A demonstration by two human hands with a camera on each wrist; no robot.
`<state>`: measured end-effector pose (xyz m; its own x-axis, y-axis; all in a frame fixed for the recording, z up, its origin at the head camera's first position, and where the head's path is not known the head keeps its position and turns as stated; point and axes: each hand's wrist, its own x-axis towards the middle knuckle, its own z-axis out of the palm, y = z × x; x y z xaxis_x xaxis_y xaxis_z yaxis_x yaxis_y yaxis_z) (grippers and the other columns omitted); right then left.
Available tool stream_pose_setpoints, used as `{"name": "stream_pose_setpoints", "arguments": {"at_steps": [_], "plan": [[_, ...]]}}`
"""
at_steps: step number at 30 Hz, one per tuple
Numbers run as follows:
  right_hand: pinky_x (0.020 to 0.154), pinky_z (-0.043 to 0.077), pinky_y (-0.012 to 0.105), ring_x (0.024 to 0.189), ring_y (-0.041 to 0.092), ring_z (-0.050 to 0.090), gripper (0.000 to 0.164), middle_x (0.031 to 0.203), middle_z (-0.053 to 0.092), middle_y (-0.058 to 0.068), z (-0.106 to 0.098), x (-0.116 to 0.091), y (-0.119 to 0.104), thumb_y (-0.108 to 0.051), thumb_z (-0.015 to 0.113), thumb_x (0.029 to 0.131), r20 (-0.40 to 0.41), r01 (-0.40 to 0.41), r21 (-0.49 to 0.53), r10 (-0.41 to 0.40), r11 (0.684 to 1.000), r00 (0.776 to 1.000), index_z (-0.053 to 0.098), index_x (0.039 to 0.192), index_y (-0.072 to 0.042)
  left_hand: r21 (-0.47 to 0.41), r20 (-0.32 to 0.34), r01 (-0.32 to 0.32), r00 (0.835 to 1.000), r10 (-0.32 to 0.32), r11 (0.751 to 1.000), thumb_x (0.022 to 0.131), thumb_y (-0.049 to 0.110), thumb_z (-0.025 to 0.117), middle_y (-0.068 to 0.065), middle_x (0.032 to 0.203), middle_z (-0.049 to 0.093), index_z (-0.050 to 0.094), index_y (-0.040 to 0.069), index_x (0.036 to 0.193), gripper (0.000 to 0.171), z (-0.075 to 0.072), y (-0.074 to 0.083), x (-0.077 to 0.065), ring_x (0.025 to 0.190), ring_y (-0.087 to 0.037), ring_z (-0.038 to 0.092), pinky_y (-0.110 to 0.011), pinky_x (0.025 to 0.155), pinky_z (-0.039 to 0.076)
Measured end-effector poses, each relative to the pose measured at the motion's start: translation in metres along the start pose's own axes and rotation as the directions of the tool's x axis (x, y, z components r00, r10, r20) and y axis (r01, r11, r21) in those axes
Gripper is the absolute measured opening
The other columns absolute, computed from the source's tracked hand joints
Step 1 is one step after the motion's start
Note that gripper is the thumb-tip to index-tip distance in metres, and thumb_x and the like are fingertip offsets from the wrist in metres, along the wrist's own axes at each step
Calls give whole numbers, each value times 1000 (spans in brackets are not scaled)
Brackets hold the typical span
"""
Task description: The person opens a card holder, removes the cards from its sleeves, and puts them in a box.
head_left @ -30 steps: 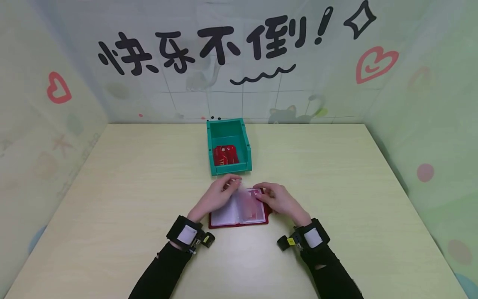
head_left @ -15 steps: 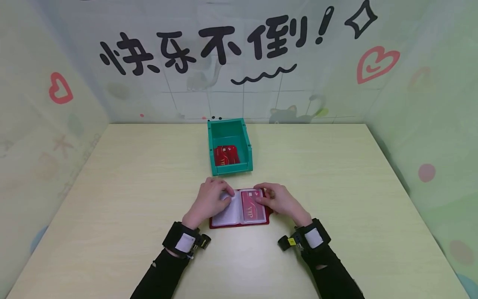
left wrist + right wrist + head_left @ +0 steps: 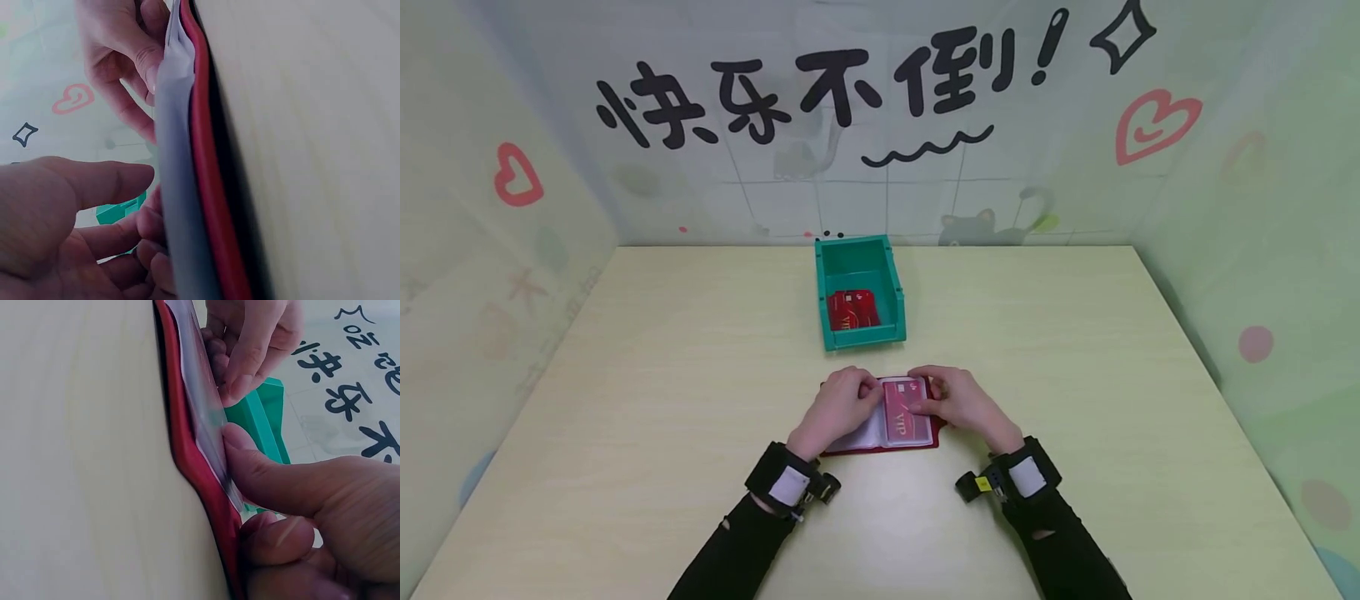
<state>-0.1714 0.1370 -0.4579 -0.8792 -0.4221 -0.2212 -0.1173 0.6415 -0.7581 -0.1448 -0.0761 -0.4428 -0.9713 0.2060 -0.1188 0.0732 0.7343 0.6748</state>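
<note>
A red-covered card holder (image 3: 874, 450) lies spread on the table with its clear plastic sleeves showing. In its right-hand sleeve sits a red VIP card (image 3: 904, 421). My right hand (image 3: 958, 398) grips the holder's right side, thumb (image 3: 247, 453) on the sleeve and curled fingers at the red cover's edge. Over the left-hand page, my left hand (image 3: 842, 408) has its fingers bent against the sleeves. Its thumb (image 3: 119, 181) stands a little off the plastic in the left wrist view. That hand hides much of the left page.
Behind the holder stands a teal bin (image 3: 865, 336), with several red cards (image 3: 853, 309) lying at its near end. The pale wooden table (image 3: 700, 350) runs back to a printed cloth backdrop (image 3: 1037, 192). Cloth walls rise on both sides.
A clear sleeve page turned over to the left, and the VIP card shows plainly. My left hand went left with it, then came back toward the middle. The right hand stayed put.
</note>
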Motion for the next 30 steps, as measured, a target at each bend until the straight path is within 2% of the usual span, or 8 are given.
{"name": "stream_pose_setpoints", "arguments": {"at_steps": [7,13,22,30], "plan": [[53,40,26,69,17,50,53,77,47,6,1,1,-1,-19,78,88,-5,-13,-8,13,1000,1000,60,137,-9,-9,-6,36,999,-36,999,99,18,62,-10,92,73,73,1,102,21,3,-1,5,78,-18,58,-30,73,48],[54,40,26,74,18,50,53,78,48,6,1,1,0,-19,78,88,0,-2,-8,2,1000,1000,60,137,-8,62,-21,30,999,-29,998,98,19,62,-9,81,69,72,2,93,20,5,2,5,74,-19,55,-29,68,46],[56,40,26,83,18,51,53,85,50,8,2,1,1,-20,77,89,6,-4,-1,4,1000,1000,60,138,-10,101,-6,46,999,-46,994,98,17,62,-12,88,69,72,1,96,19,5,7,4,82,-23,58,-36,78,50],[56,41,26,81,18,51,54,84,50,7,0,0,0,-20,77,89,13,4,5,-4,1000,1000,60,139,-10,135,-18,27,1000,-24,990,98,13,60,-10,78,63,69,3,85,19,1,7,2,72,-20,52,-29,65,42]]}}
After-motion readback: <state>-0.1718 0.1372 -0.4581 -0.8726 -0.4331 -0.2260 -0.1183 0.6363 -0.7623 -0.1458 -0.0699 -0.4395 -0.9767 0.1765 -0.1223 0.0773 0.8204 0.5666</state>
